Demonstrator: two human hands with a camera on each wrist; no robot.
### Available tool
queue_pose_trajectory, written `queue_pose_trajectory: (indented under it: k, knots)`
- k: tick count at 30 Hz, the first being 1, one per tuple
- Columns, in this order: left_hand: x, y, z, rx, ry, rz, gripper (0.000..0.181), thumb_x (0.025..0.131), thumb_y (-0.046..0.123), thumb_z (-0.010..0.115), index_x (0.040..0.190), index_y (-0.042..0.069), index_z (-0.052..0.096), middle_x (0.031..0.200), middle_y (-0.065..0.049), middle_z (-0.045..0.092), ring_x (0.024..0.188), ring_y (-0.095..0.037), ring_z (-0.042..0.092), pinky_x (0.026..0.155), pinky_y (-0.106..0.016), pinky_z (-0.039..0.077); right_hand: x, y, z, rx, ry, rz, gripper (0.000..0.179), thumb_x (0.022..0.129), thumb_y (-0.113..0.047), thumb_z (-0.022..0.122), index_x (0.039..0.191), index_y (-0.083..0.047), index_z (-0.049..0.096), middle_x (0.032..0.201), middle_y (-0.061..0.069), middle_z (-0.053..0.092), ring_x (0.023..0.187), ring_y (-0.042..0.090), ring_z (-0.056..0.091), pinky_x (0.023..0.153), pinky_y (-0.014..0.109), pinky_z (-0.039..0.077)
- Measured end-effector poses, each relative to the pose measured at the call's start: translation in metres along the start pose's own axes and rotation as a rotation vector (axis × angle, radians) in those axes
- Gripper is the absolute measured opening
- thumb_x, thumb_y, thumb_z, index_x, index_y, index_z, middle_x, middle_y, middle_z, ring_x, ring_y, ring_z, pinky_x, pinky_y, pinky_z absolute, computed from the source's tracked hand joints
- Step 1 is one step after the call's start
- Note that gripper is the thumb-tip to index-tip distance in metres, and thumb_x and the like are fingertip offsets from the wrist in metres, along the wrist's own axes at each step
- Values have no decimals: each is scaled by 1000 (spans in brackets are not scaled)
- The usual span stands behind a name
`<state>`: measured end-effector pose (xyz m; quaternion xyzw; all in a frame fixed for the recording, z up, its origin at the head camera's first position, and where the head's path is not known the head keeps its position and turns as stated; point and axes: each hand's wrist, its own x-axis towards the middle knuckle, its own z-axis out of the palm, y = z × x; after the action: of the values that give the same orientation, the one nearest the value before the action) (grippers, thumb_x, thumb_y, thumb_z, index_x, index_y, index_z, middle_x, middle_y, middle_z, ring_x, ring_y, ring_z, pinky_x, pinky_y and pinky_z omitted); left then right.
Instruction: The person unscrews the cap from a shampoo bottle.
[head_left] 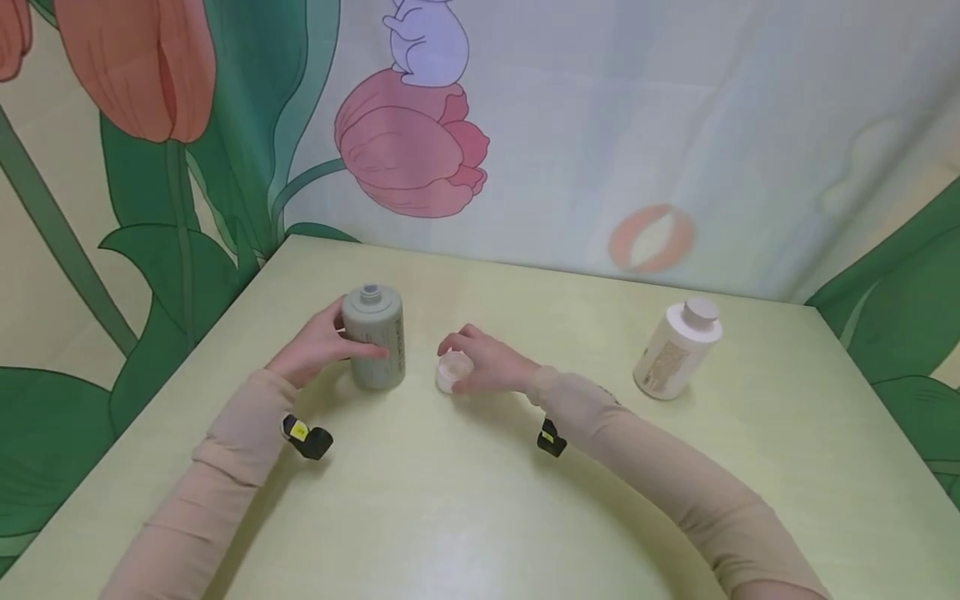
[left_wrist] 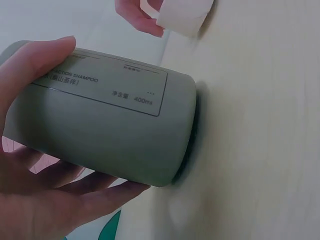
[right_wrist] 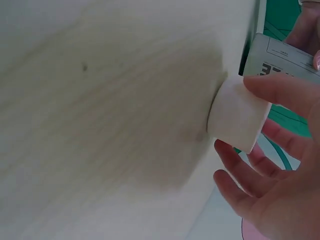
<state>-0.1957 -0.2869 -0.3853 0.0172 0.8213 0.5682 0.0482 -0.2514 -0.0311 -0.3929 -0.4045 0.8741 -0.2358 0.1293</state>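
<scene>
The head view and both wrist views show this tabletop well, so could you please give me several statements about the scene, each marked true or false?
1. The left hand holds the grey bottle. True.
2. The grey bottle is lying on its side. False: it is upright.
3. The right hand holds a small white round piece. True.
4. The grey bottle reads "conditioner". False: its label shows the word "SHAMPOO".
5. The white bottle stands on the table, to the right of the grey bottle. True.
</scene>
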Motion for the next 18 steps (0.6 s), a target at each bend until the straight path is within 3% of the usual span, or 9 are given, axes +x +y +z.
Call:
queue_pose_trajectory:
  k: [3,7,9,12,15,18]
  knots:
    - [0,-4,0,-5,-7,10,93,64,23,79,139,23,25,137,-7,37,129,-29,30,105,-53,23,0,-4,1,-10,-18,10,45,72,-10,69,113,-17,52,110,3,46,100,21,50,91,38,40]
    - [8,1,10,-10,-45,40,94,65,22,79,139,24,21,138,-7,35,131,-30,27,106,-54,19,-12,1,-9,-32,-35,43,51,74,-13,68,120,-16,48,115,3,44,104,21,49,91,37,40]
    - [7,8,14,52,-27,64,101,64,26,80,140,29,12,144,-6,26,134,-31,22,105,-57,17,-22,3,-19,-55,-12,39,52,76,-18,67,124,-17,45,119,2,43,108,21,49,91,35,41]
    - [-4,32,21,178,79,147,111,61,36,80,138,40,0,150,0,11,137,-30,15,103,-61,16,-46,2,-42,-122,101,9,49,80,-27,63,126,-18,45,121,0,44,111,19,49,91,33,42]
    - [-19,67,31,279,203,286,113,58,41,80,137,46,-2,150,9,7,138,-26,14,101,-62,18,-79,-1,-75,-196,279,-20,45,83,-29,61,124,-15,47,121,2,48,111,20,50,92,36,42]
    - [-25,102,47,296,218,424,110,59,39,80,137,46,3,148,14,14,138,-17,14,103,-59,19,-111,2,-108,-221,420,6,43,84,-27,60,123,-12,48,122,5,48,113,23,49,96,39,39]
